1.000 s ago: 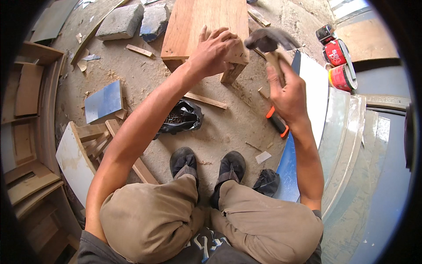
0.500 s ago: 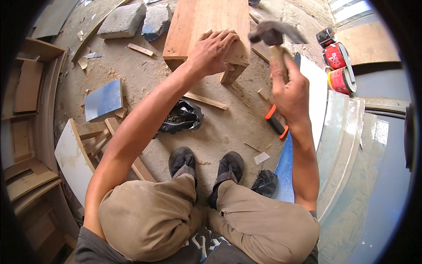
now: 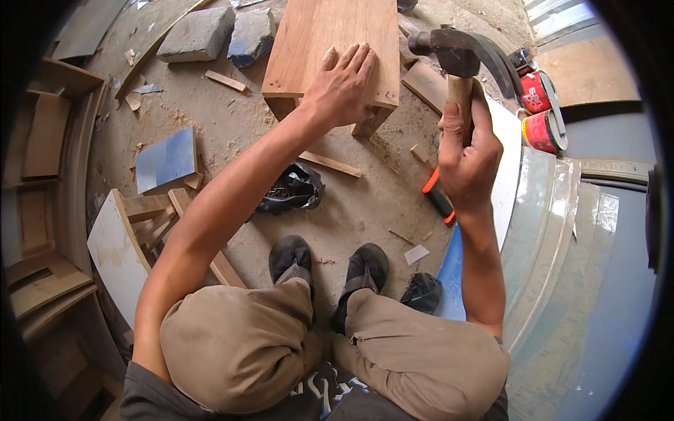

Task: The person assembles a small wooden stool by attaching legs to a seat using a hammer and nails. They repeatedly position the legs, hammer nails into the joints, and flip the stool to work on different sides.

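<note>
A wooden box [image 3: 302, 49] with a smooth brown top panel stands on the floor ahead of me. My left hand [image 3: 344, 84] lies flat on that panel near its front edge, fingers stretched out and pointing away. To the right of the box, my right hand [image 3: 470, 151] is wrapped round the wooden handle of a claw hammer [image 3: 460, 52]. The hammer is upright and apart from the box, its dark head at the top with the claw curving to the right.
A black plastic bag of nails [image 3: 291, 189] sits on the floor below my left forearm. An orange-and-black saw handle [image 3: 439, 200] lies near my right wrist. Concrete blocks [image 3: 196, 34], wood scraps [image 3: 330, 163], red cans [image 3: 540, 130] and glass sheets [image 3: 540, 217] lie around.
My left hand has flattened on the panel from a curled grip at its corner. My right hand has turned the hammer more upright and shifted slightly right.
</note>
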The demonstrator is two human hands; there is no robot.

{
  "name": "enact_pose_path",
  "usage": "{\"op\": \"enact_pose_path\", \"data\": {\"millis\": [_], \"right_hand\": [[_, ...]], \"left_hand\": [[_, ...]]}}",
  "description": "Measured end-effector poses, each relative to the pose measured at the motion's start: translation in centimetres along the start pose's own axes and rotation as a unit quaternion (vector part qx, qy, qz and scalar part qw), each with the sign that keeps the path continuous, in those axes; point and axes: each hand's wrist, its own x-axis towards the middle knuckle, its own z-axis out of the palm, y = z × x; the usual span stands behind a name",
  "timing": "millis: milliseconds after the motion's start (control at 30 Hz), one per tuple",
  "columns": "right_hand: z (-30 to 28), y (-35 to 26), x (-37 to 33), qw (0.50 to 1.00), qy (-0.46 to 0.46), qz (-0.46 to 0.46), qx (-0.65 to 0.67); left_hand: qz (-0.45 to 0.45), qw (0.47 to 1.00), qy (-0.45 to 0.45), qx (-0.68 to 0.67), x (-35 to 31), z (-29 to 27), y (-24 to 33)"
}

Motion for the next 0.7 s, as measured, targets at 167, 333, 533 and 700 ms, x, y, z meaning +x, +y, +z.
{"op": "enact_pose_path", "data": {"millis": [167,333,533,700], "right_hand": [[2.6,2.8,-1.3,0.99,-0.092,-0.021,-0.106],[0.6,1.4,0.2,0.995,-0.069,0.049,-0.05],[2.0,2.7,-1.4,0.999,-0.03,-0.014,-0.04],[0.7,1.0,-0.2,0.986,-0.151,0.018,-0.067]], "left_hand": [[0.0,1.0,-0.001,0.001,0.3,0.0,0.5],[-0.001,1.0,0.008,-0.013,0.3,0.2,0.2],[-0.004,1.0,0.008,-0.022,0.5,0.1,0.2],[0.0,1.0,0.002,-0.015,0.3,0.2,0.4]]}}
